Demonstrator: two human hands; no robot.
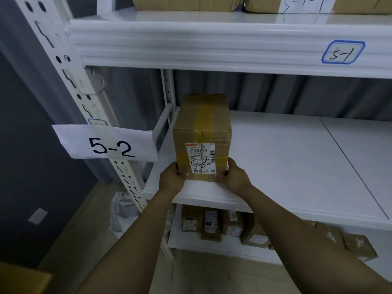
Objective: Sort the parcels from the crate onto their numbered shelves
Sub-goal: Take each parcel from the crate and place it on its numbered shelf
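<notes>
Left hand and right hand clasp the cardboard parcel by its near corners, fingers curled round them — best slide it squarely back, right of the 5-2 sign, label outward.

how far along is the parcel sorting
Done: parcels lie on the top shelf and the bottom shelf. In hand: left hand and right hand grip a taped box on the middle shelf, beside the 5-2 sign. Left: letting go; the crate is out of view, so remaining parcels are unknown.
</notes>
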